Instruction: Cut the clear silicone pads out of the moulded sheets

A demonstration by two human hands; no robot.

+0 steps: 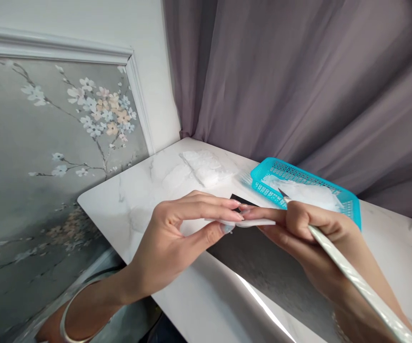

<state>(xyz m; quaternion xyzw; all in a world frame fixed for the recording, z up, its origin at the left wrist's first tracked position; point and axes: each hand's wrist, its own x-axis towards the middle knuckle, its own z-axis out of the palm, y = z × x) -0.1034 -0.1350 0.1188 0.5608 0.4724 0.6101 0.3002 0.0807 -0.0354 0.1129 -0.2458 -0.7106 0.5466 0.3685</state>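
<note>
My left hand [177, 240] pinches the end of a thin white flat strip [259, 222] between thumb and fingertips. My right hand [309, 233] grips a craft knife [348, 271] with a white twisted handle, its dark pointed blade [283, 193] rising past my fingers toward the basket. The fingertips of my right hand also rest against the strip's far end. Just behind the strip, a small black rectangular piece [237, 198] lies partly hidden by my fingers.
A teal perforated plastic basket [273, 166] holding white material sits behind my right hand. A white bag [206, 166] lies on the white marble table [134, 190]. A blossom-painted wall panel stands at left, a grey curtain behind.
</note>
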